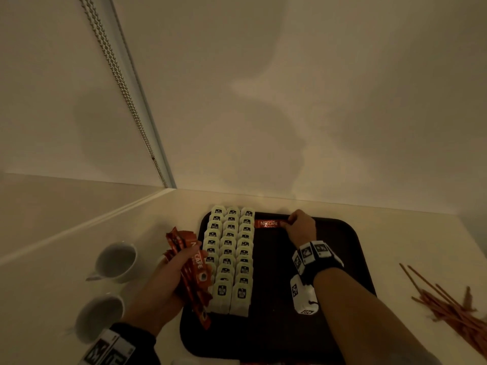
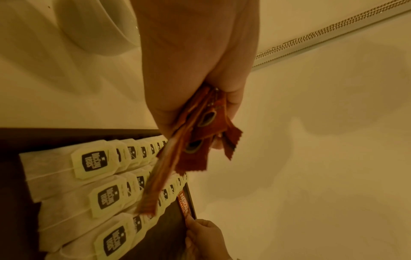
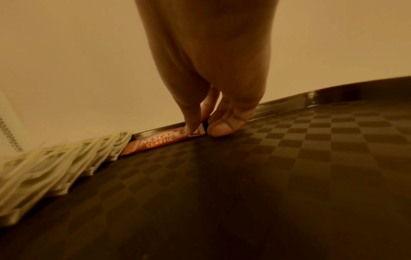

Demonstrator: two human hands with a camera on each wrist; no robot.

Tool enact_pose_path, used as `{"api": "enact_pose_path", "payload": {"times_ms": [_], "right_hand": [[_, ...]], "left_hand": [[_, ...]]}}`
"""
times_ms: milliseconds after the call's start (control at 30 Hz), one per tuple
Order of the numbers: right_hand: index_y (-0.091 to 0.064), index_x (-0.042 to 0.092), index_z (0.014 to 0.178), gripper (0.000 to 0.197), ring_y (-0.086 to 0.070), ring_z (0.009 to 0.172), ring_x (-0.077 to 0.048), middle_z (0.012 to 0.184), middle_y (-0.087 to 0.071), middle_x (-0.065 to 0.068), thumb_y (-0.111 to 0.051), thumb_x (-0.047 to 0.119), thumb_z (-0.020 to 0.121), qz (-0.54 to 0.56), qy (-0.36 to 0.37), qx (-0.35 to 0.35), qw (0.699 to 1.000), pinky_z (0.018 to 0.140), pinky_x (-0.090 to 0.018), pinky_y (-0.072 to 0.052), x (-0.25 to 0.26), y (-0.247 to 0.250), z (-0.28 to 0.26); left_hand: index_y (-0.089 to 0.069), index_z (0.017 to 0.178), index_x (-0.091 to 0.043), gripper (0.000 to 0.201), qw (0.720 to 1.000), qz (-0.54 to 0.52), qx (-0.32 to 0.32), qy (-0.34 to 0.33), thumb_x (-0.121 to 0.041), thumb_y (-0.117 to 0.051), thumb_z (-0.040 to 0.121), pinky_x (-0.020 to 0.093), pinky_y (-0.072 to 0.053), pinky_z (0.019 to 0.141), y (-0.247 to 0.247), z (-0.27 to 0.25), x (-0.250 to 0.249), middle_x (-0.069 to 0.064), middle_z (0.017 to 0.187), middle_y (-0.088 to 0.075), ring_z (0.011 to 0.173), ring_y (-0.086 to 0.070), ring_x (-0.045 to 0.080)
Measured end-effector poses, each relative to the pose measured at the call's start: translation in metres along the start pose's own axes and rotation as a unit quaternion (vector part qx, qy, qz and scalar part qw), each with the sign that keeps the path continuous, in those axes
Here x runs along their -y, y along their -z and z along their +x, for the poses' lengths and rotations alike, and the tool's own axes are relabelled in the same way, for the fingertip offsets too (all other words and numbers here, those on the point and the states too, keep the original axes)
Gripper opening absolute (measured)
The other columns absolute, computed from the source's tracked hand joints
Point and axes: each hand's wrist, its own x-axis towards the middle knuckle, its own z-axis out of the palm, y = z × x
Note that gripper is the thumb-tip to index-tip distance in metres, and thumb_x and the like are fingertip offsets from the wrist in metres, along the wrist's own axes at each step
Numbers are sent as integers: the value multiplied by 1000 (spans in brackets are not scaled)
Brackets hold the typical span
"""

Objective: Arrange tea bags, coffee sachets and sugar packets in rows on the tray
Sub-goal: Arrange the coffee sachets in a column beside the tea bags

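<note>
Right hand [image 1: 301, 227], upper centre of the head view: fingers [image 3: 193, 123] pinching the right end of a single coffee sachet [image 1: 269, 223], laid flat at the far edge of the tray [image 1: 342, 248], its left end touching the tea bags [image 1: 232, 256]. Left hand [image 1: 168, 280], lower left: fingers curled round a bundle of sachets [image 1: 189, 267], held over the tray's left edge. Tea bags set in three overlapping rows on the tray's left part. Sugar sticks [image 1: 448, 306] loose on the bench [image 1: 408, 233], lower right.

Handling, judged: sachet light, thin, flexible, probably slick on the tray. Take hold at a crimped end; press flat before release. Avoid nudging the tea bags, which shift easily.
</note>
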Motion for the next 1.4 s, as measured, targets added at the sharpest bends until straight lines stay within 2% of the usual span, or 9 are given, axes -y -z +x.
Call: {"api": "enact_pose_path", "payload": {"times_ms": [133,233,333,433,567,700,900,1100,1400], "right_hand": [[-59,7,88,21,-58,81,-17,87,-62,-6,-66,26,86,65,98,-19,993,76,-29,-51,29,11,-23],[-59,8,91,22,-56,75,-8,85,-61,-3,-65,28,86,209,191,170,944,68,-16,-49,74,34,-81],[-56,16,97,29,-61,80,-12,90,-60,-3,-73,30,78,230,234,302,895,73,-25,-55,93,39,-131],[-55,14,96,26,-60,79,-11,86,-57,2,-73,14,78,245,257,238,904,73,-33,-58,93,28,-151],[-54,9,104,29,-64,77,-11,94,-64,-7,-69,0,80,286,202,251,902,66,-27,-58,91,36,-157],[-50,16,116,43,-69,79,-21,95,-68,-11,-67,-2,81,286,159,330,885,64,-28,-57,91,50,-157],[-63,11,99,20,-65,80,-14,96,-64,-7,-66,2,82,348,127,203,906,69,-22,-56,86,62,-148],[-66,9,96,16,-65,70,-6,89,-66,-7,-60,0,84,413,94,263,867,65,-15,-52,69,64,-146],[-64,8,94,10,-64,77,-14,94,-64,-5,-62,3,86,280,42,129,950,66,-19,-54,9,55,-77]], "left_hand": [[-64,97,-2,16,1000,19,-16,-1,-14,-58,88,29,-54,49,-8,5,-2,11,65,-68,55,-66,20],[-63,107,-2,24,999,21,-17,-18,-13,-61,87,37,-55,59,-16,10,-2,12,81,-69,69,-68,24],[-62,112,-3,27,999,9,-18,-46,-13,-61,88,43,-58,67,-25,10,0,19,99,-69,83,-70,30],[-65,107,-4,22,998,-9,-7,-64,-12,-61,88,53,-56,79,-28,8,3,24,109,-66,97,-65,39],[-65,109,-4,27,997,-16,-4,-72,-15,-64,85,39,-57,65,-26,5,6,19,102,-69,87,-70,31],[-65,107,-5,22,996,1,20,-86,-13,-62,87,37,-58,64,-28,3,6,17,96,-72,84,-71,31],[-59,116,0,37,996,36,-4,-84,-8,-68,81,34,-55,62,-24,6,8,13,81,-67,61,-66,20],[-58,116,1,41,997,17,-14,-76,-10,-70,79,34,-55,59,-24,6,10,14,78,-66,61,-66,21],[-63,101,-7,30,998,22,-30,-45,-16,-70,74,44,-53,73,-8,15,16,13,71,-67,66,-64,26]]}}
